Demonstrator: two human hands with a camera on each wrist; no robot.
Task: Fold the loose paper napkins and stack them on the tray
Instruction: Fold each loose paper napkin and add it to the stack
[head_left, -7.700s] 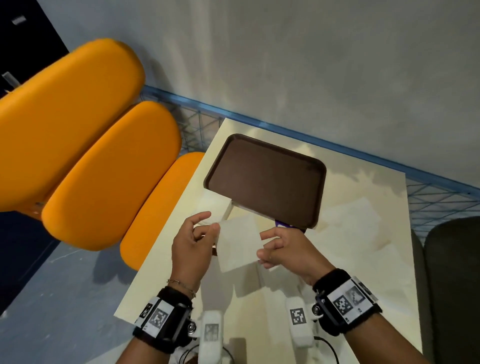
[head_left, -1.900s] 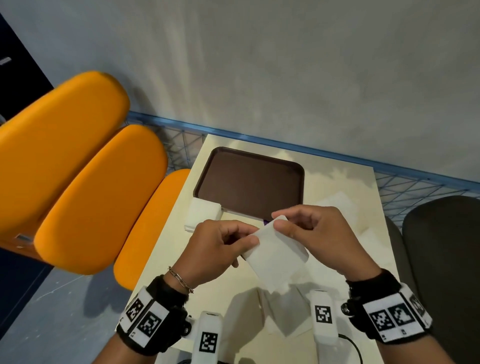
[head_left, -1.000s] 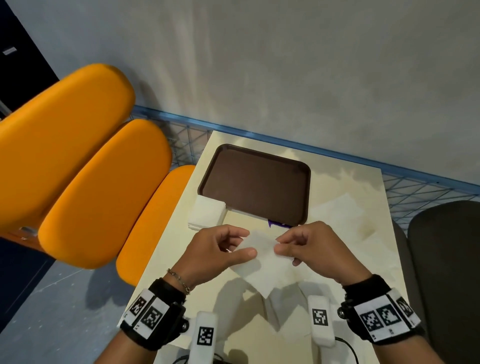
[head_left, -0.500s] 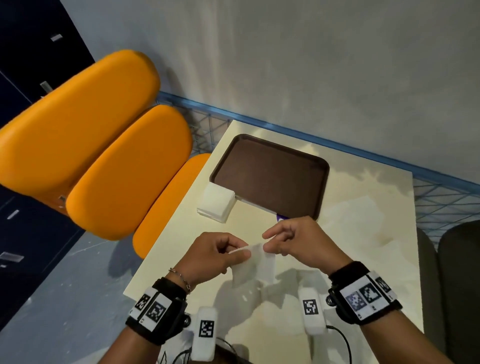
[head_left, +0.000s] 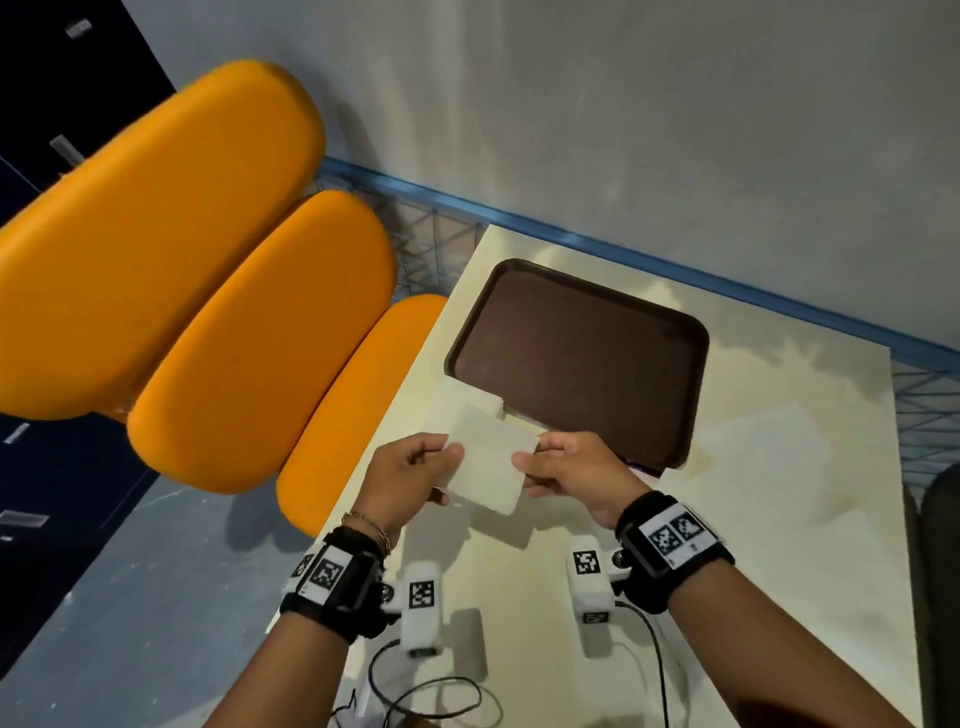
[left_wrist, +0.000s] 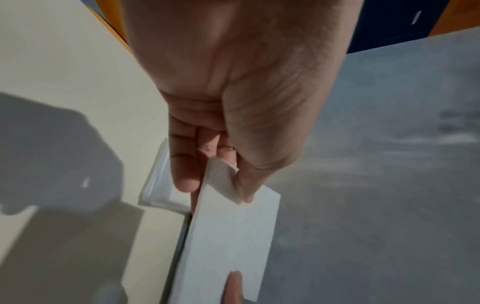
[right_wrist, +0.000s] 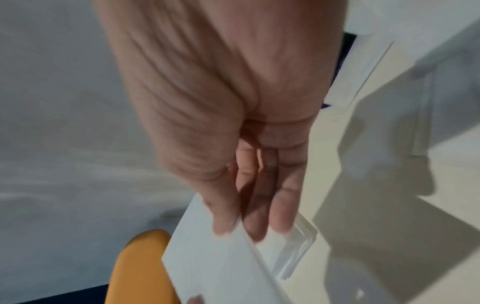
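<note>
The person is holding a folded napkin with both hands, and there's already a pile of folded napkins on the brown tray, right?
Not quite. The brown tray has nothing on it in the head view. The pile of folded napkins sits on the table beside the tray's near left corner. The rest is right: the left hand and the right hand both pinch the folded napkin.

1. The right hand fills the upper middle of the view, seen from the palm side.
2. Its thumb lies on top of a white folded napkin and its fingers lie beneath, pinching one edge.
3. A small stack of folded napkins rests on the pale bench just behind the held napkin.
4. An orange seat shows at the lower left.
5. A fingertip of the other hand touches the napkin at the bottom edge.
</note>
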